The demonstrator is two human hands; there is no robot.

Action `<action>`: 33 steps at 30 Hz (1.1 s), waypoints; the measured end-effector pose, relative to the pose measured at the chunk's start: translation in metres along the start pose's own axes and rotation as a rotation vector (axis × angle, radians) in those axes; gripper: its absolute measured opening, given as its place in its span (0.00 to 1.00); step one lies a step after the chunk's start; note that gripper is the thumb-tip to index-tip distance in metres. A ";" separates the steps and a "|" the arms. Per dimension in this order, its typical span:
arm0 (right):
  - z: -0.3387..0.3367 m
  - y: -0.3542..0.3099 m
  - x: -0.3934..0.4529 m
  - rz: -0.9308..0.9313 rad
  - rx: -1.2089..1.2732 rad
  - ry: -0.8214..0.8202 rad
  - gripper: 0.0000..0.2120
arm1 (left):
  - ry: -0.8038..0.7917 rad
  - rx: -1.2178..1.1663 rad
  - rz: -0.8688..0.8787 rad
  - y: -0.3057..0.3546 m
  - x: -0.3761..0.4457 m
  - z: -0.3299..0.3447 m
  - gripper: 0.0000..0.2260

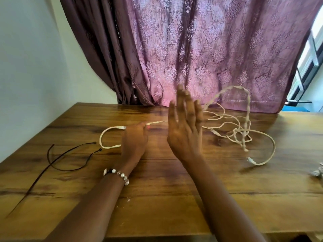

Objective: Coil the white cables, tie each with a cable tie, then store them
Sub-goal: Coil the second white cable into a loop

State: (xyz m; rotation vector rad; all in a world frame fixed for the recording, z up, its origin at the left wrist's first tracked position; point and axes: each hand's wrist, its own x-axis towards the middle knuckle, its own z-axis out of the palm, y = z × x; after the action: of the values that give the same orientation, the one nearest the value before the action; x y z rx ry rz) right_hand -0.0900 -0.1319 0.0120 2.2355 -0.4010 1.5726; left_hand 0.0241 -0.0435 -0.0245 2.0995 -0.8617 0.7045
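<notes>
Lying in a loose tangle on the table (157, 198), the white cables (234, 131) sprawl to the right of the right hand (185, 126), some loops raised off the wood and one strand arching up in front of the curtain (201, 49). One cable runs leftward from the tangle, passes behind the right hand and reaches the left hand (133, 138). The left hand rests on the table with its fingers curled over this cable, holding it near a plug; beyond the hand the cable bends into a small loop (106, 137) lying flat to its left. The right hand is raised above the table, fingers straight and spread wide, palm turned left, holding nothing; whether a strand touches its far side cannot be told. Two dark ties (70, 158) lie crossed on the wood well to the left of the left hand. A bead bracelet (118, 174) circles the left wrist. At the far right edge of the table sits a small pale thing, too cut off to tell.
</notes>
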 end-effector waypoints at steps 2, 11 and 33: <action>0.007 -0.005 -0.005 -0.117 0.092 -0.183 0.23 | 0.016 -0.075 0.028 0.005 0.001 -0.001 0.10; 0.042 0.029 -0.013 0.129 0.423 -0.335 0.12 | -0.066 -0.199 0.235 0.013 -0.001 0.001 0.12; 0.027 0.021 -0.005 0.199 0.811 -0.145 0.10 | -0.382 -1.510 -0.508 0.005 0.016 -0.041 0.12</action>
State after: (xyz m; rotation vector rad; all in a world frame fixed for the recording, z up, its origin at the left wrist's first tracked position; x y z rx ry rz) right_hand -0.0784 -0.1624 0.0016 2.9928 0.0010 1.9174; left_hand 0.0226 -0.0186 0.0123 0.9213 -0.6255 -0.5614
